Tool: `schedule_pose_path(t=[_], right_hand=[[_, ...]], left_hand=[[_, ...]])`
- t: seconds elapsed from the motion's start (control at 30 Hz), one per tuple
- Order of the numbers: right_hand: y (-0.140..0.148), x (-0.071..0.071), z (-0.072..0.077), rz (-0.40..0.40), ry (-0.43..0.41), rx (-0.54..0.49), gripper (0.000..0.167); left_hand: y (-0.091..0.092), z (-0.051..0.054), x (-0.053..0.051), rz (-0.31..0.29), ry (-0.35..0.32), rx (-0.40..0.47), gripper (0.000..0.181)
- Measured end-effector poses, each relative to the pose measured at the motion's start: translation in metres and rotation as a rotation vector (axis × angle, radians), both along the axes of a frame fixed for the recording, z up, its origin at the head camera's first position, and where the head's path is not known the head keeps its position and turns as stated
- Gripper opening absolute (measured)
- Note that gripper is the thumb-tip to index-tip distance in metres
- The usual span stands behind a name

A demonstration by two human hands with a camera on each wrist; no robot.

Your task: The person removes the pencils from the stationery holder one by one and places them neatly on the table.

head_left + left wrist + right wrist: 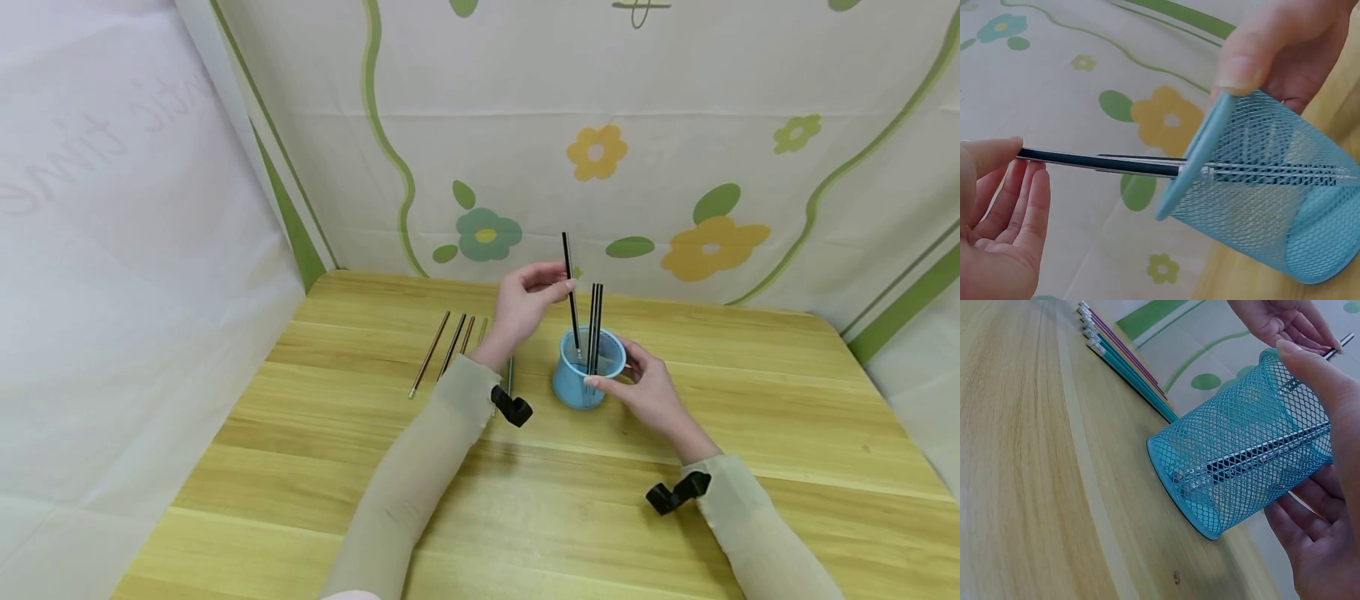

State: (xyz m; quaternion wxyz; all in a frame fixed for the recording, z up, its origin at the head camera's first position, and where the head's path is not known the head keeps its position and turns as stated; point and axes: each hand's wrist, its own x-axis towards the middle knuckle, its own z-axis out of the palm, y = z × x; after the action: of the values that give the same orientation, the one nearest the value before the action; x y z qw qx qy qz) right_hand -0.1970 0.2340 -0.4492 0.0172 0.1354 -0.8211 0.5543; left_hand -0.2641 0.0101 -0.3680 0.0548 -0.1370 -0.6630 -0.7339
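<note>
A blue mesh cup point(572, 388) stands on the table, tipped slightly in the wrist views by camera angle. The right hand point(651, 395) grips its rim and side, thumb at the rim point(1207, 147). Between thumb and fingers the left hand point(525, 307) pinches a black-and-silver pencil point(572, 292), its lower end inside the cup's mouth. Other black-and-silver pencils point(596, 321) stand in the cup, their lower ends visible through the mesh point(1241, 425). In the left wrist view the left hand point(1004, 219) holds the pencil's upper part.
Several pencils point(429, 354) lie in a row on the wooden table point(315, 433), left of the cup and partly behind the left forearm. In the right wrist view their white eraser ends point(1094, 345) show. A flowered cloth point(525, 167) hangs behind the table.
</note>
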Motion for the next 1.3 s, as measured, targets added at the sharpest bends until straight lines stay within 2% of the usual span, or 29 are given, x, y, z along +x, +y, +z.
schedule_pose_path(t=[0.27, 0.43, 0.67, 0.77, 1.0, 1.3], right_hand=[[0.000, 0.000, -0.001, -0.003, 0.006, 0.000, 0.075], [-0.001, 0.000, -0.001, 0.001, 0.006, -0.011, 0.075], [0.000, 0.000, -0.002, 0.004, 0.001, 0.003, 0.077], [-0.001, 0.000, -0.001, 0.003, 0.004, 0.001, 0.076], [-0.001, -0.001, -0.002, -0.001, 0.005, -0.006, 0.075], [0.000, -0.002, -0.004, 0.000, 0.009, -0.020, 0.074]], left_hand=[[-0.011, 0.019, 0.002, 0.008, 0.067, 0.021, 0.029], [-0.019, 0.027, 0.002, -0.002, 0.100, 0.037, 0.029], [-0.037, 0.036, 0.004, 0.017, 0.110, 0.025, 0.026], [-0.047, 0.038, 0.003, 0.025, 0.120, 0.015, 0.026], [-0.074, 0.037, -0.003, 0.066, 0.167, -0.073, 0.025], [-0.115, 0.033, -0.006, 0.112, 0.127, -0.153, 0.026]])
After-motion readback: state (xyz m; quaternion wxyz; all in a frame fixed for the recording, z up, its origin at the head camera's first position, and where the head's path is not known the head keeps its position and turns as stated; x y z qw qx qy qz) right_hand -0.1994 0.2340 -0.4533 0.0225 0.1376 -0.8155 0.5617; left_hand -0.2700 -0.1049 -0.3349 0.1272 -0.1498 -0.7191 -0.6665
